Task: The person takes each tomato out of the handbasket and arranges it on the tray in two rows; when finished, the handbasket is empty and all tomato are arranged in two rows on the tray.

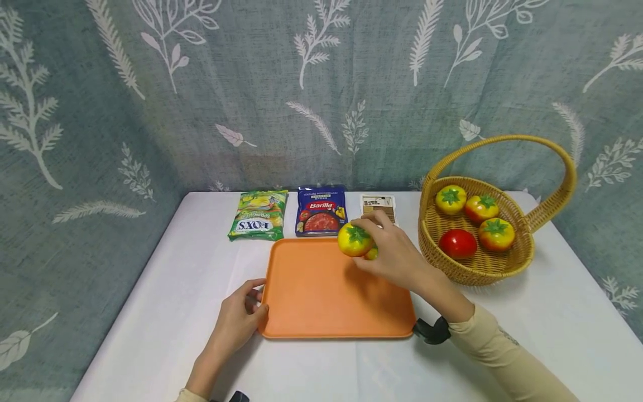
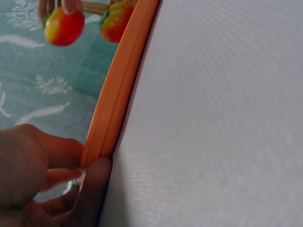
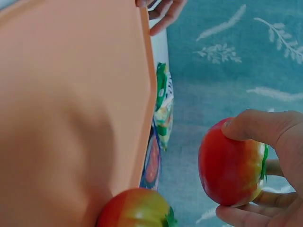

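My right hand [image 1: 389,251] grips a yellow-and-red tomato [image 1: 354,240] above the orange tray [image 1: 321,296], thumb and fingers around its sides. In the right wrist view that tomato [image 3: 227,163] shows its red underside. A second tomato [image 3: 135,210] sits by the tray's far right part; in the head view my hand mostly hides it. At the tray's left edge, my left hand [image 1: 238,315] holds the rim between thumb and curled fingers, as the left wrist view shows at the rim [image 2: 111,99].
A wicker basket [image 1: 427,240] with a tall handle stands on the right, holding several tomatoes, one of them red side up. Behind the tray lie a green Fox's candy bag [image 1: 258,215], a blue Barilla pouch [image 1: 321,209] and a small brown-and-white packet [image 1: 379,204]. A patterned curtain [image 1: 321,111] hangs behind.
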The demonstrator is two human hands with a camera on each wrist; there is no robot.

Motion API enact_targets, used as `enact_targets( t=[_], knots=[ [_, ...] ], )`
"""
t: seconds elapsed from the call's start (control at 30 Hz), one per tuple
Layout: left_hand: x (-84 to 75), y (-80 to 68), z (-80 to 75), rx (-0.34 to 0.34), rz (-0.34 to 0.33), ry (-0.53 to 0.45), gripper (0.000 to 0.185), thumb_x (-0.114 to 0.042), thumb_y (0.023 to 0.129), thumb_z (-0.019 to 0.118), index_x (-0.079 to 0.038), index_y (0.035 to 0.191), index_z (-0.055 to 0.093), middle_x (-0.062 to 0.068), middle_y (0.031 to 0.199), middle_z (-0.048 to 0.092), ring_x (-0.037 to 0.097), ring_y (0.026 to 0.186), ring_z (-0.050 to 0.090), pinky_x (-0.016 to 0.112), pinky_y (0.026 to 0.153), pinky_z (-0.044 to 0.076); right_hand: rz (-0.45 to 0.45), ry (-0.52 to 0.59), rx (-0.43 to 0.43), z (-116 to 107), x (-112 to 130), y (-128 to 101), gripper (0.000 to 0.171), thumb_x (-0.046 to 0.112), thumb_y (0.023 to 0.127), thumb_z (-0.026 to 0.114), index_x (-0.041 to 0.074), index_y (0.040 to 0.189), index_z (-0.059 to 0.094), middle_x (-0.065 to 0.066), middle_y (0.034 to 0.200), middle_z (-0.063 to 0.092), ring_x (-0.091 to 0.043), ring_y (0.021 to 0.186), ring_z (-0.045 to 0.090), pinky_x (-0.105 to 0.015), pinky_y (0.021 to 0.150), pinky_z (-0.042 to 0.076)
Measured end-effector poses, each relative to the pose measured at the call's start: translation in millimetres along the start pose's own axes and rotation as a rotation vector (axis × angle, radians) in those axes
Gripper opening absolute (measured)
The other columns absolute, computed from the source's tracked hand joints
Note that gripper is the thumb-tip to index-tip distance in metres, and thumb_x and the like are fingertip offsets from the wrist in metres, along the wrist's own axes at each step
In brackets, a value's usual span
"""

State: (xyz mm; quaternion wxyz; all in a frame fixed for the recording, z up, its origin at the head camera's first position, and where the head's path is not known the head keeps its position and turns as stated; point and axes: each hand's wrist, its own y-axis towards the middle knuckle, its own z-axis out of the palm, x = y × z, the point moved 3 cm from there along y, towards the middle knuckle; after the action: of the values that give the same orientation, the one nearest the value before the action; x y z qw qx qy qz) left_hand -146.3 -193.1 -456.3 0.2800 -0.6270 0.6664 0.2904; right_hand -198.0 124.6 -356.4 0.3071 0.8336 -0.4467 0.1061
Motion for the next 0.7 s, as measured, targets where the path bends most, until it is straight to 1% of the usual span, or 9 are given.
enact_targets(
  t=[0.07, 0.17, 0.27, 0.37, 0.57, 0.7],
  knots=[
    [0.0, -0.1, 0.6, -0.001, 0.0, -0.003, 0.049, 0.001, 0.082, 0.071, -0.005, 0.13, 0.061, 0.004, 0.093, 0.059, 0.015, 0.072, 0.054, 0.022, 0.057, 0.045, -0.012, 0.006, 0.0, 4, 2, 2, 0.063, 0.022, 0.072, 0.088, 0.01, 0.128, 0.062, -0.011, 0.124, 0.05, -0.027, 0.092, 0.062, -0.041, 0.081, 0.054],
    [-0.3, -0.2, 0.7, -0.005, 0.001, -0.008, 0.049, 0.001, 0.082, 0.071, -0.005, 0.129, 0.061, 0.004, 0.092, 0.059, 0.015, 0.072, 0.054, 0.022, 0.057, 0.045, -0.033, 0.015, 0.004, 10, 4, 6, 0.063, 0.021, 0.072, 0.088, 0.009, 0.128, 0.062, -0.01, 0.123, 0.05, -0.025, 0.094, 0.061, -0.04, 0.082, 0.054],
    [-1.4, -1.4, -0.9, -0.011, 0.018, -0.01, 0.05, 0.003, 0.081, 0.071, -0.004, 0.129, 0.061, 0.004, 0.091, 0.06, 0.014, 0.072, 0.053, 0.022, 0.057, 0.044, -0.044, 0.014, 0.019, 18, 5, 9, 0.063, 0.022, 0.072, 0.088, 0.008, 0.128, 0.062, -0.01, 0.124, 0.051, -0.025, 0.096, 0.06, -0.04, 0.083, 0.053],
    [-2.5, -2.1, -1.7, -0.011, 0.025, -0.009, 0.05, 0.003, 0.081, 0.071, -0.003, 0.129, 0.061, 0.004, 0.091, 0.059, 0.013, 0.072, 0.053, 0.022, 0.057, 0.043, -0.042, 0.008, 0.034, 26, 5, 12, 0.063, 0.021, 0.072, 0.088, 0.009, 0.128, 0.063, -0.01, 0.124, 0.052, -0.025, 0.097, 0.06, -0.041, 0.082, 0.053],
    [-0.7, -2.0, -0.2, -0.003, 0.009, -0.007, 0.049, 0.001, 0.082, 0.072, -0.004, 0.13, 0.061, 0.003, 0.091, 0.058, 0.014, 0.072, 0.053, 0.022, 0.057, 0.043, -0.041, 0.003, 0.079, 41, 7, 18, 0.064, 0.02, 0.073, 0.088, 0.01, 0.13, 0.061, -0.011, 0.125, 0.051, -0.025, 0.098, 0.06, -0.042, 0.084, 0.053],
    [-0.7, -2.1, -0.5, -0.01, 0.022, -0.01, 0.049, 0.002, 0.081, 0.072, -0.004, 0.129, 0.061, 0.003, 0.091, 0.058, 0.014, 0.072, 0.053, 0.022, 0.057, 0.043, -0.03, -0.022, 0.114, 51, 7, 22, 0.065, 0.022, 0.074, 0.087, 0.011, 0.133, 0.06, -0.011, 0.126, 0.051, -0.026, 0.099, 0.06, -0.042, 0.085, 0.054]
  ],
)
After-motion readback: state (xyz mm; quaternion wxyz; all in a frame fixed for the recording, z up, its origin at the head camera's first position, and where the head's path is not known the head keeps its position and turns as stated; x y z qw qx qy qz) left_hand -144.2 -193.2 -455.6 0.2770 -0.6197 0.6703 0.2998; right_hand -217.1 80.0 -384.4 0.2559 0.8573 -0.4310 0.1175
